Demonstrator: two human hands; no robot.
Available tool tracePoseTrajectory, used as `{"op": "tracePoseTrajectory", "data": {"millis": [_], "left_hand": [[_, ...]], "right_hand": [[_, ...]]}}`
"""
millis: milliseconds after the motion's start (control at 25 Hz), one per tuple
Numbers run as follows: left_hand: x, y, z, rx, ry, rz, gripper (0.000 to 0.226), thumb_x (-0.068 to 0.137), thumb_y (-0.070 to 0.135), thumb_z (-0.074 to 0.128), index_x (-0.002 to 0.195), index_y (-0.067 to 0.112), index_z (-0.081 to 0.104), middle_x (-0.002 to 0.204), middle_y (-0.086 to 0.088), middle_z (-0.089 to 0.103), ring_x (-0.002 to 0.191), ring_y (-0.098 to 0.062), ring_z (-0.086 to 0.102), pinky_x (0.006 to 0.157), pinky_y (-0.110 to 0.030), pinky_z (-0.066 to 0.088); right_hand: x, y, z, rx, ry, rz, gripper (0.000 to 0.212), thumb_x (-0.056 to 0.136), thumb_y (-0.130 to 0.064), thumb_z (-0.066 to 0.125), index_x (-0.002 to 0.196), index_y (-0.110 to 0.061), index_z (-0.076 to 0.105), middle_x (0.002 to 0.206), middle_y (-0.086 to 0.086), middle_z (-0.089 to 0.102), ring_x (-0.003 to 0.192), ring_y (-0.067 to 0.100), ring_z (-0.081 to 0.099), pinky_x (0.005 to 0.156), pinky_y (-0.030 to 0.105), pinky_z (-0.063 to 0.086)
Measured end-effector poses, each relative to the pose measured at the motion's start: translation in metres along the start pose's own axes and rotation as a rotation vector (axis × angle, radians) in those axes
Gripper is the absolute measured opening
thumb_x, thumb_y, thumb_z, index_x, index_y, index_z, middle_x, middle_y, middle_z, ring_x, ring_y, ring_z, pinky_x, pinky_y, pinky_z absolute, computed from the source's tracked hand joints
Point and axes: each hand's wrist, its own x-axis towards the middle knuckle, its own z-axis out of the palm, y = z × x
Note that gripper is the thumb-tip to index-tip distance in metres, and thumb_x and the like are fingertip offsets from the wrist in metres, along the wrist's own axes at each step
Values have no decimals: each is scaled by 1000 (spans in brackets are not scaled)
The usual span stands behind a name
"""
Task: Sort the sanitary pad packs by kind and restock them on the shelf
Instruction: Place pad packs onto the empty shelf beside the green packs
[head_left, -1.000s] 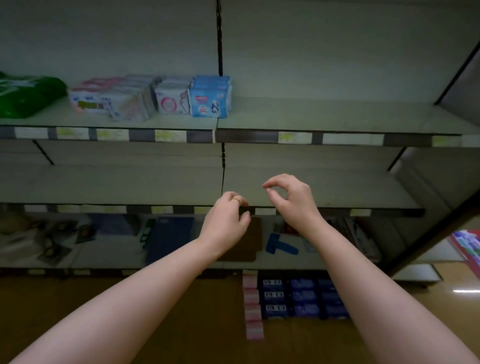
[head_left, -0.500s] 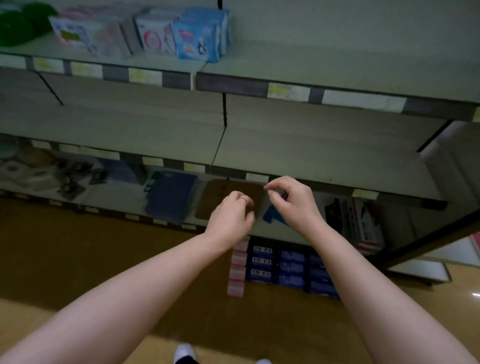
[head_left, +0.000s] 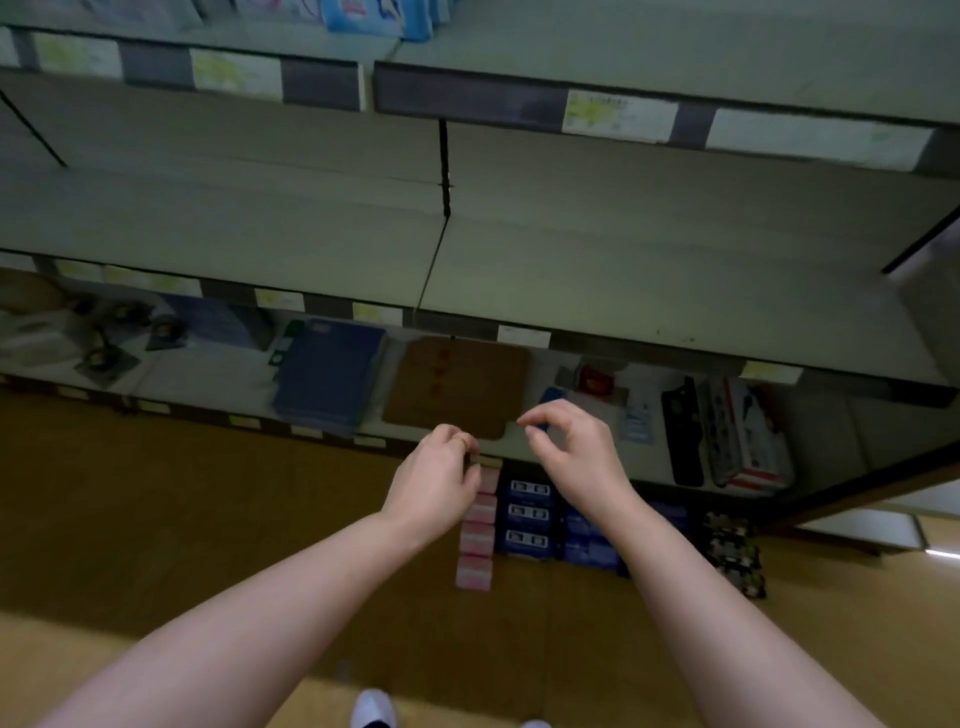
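Both arms reach out over the floor, and neither hand holds anything. The left hand (head_left: 434, 480) is curled into a loose fist, fingers folded in against the palm, a ring (head_left: 460, 440) on one finger. The right hand (head_left: 576, 457) is half open, thumb and forefinger bent toward each other with a small gap between them, pinching nothing.

The packs lie on the floor at the foot of the shelf (head_left: 649, 291), below the hands. There is a single column of pink packs (head_left: 477, 540); four show, and the left hand covers its top. Just beside it to the right lie dark blue packs (head_left: 529, 514), three labels showing in a column, then more blue ones (head_left: 589, 540) too dim to count. At the top edge, light blue packs (head_left: 374, 18) stand on the upper shelf (head_left: 675, 47).
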Motion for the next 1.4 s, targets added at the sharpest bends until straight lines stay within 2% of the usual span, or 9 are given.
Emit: {"op": "tracePoseTrajectory", "data": {"millis": [80, 280, 360, 520, 640, 800, 960, 1200, 1400], "left_hand": [[13, -17, 12, 6, -22, -17, 33, 93, 27, 50, 125, 18, 54, 123, 3, 52, 112, -11, 53, 92, -25, 48], [29, -72, 72, -14, -140, -107, 24, 93, 19, 50, 115, 14, 57, 106, -2, 59, 91, -15, 60, 74, -22, 51], [32, -98, 107, -22, -227, -132, 21, 94, 17, 47, 113, 12, 55, 106, -3, 55, 97, -18, 60, 78, -23, 49], [48, -149, 190, -1, -265, -55, 32, 96, 18, 44, 127, 13, 50, 136, -8, 43, 120, -22, 47, 96, -26, 38], [56, -196, 255, 34, -259, -24, 33, 95, 17, 45, 127, 12, 51, 135, -7, 44, 117, -22, 48, 92, -25, 38], [77, -244, 330, 117, -295, 43, 35, 96, 17, 42, 129, 9, 49, 135, -7, 45, 119, -20, 45, 92, -25, 37], [100, -285, 397, 265, -376, 167, 38, 94, 20, 43, 131, 8, 46, 134, -12, 43, 116, -24, 47, 92, -29, 42], [118, -313, 469, 502, -439, 296, 51, 93, 34, 48, 136, 10, 37, 135, -12, 41, 118, -27, 45, 91, -33, 40], [100, -321, 514, 581, -616, 293, 64, 88, 43, 55, 136, 6, 35, 136, -16, 39, 120, -32, 44, 96, -40, 38]], "right_hand": [[8, 14, 21, 14, -17, 59, 20, 92, -14, 53, 106, -14, 67, 100, -7, 59, 96, 2, 50, 76, 4, 35], [20, 74, 92, 76, -67, 160, 20, 92, -11, 53, 106, -15, 65, 103, -8, 56, 100, 5, 51, 84, 13, 35], [21, 107, 127, 88, -72, 161, 17, 92, -9, 53, 103, -13, 65, 100, -7, 56, 98, 8, 52, 83, 13, 36], [20, 180, 193, 98, -101, 132, 19, 92, -6, 52, 105, -8, 66, 100, -1, 58, 95, 12, 54, 84, 17, 41], [21, 229, 244, 105, -114, 139, 19, 92, -2, 53, 105, -5, 66, 104, 6, 61, 94, 11, 51, 86, 20, 42], [29, 294, 308, 45, -157, 101, 18, 92, -2, 52, 104, -2, 66, 108, 13, 62, 93, 9, 48, 81, 9, 35], [41, 349, 360, -2, -215, 62, 20, 93, -4, 51, 107, -2, 65, 111, 13, 61, 95, 9, 49, 78, 8, 31], [56, 417, 406, -141, -274, -26, 22, 92, -5, 51, 110, -1, 64, 114, 16, 62, 105, 26, 56, 83, 17, 36], [51, 453, 423, -384, -521, 0, 29, 95, -10, 48, 121, -2, 56, 121, 16, 58, 110, 28, 55, 89, 33, 44]]}}
